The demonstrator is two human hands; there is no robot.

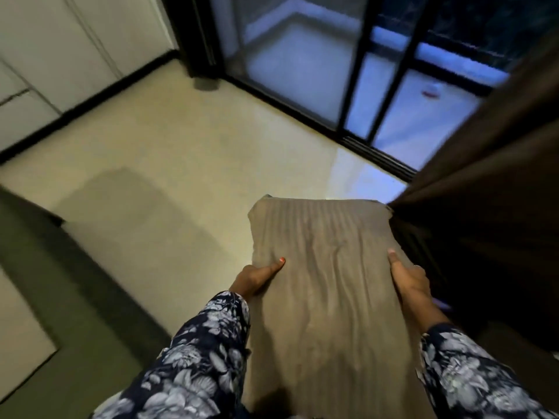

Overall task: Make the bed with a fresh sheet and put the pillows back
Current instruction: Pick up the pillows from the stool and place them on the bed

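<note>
A long pillow (326, 285) in a brown striped cover is held out in front of me, lengthwise, above the floor. My left hand (257, 278) grips its left edge, thumb on top, fingers hidden underneath. My right hand (410, 282) grips the right edge the same way, thumb lying on the fabric. Both forearms wear dark sleeves with a white flower print. The frame is blurred by motion.
Beige floor (169, 164) spreads ahead. A dark-framed sliding glass door (357, 86) stands ahead and to the right. A dark brown curtain (490, 207) hangs at the right, touching the pillow's far corner. White cupboard doors (60, 55) are at far left, and a dark green edge (60, 282) lies at lower left.
</note>
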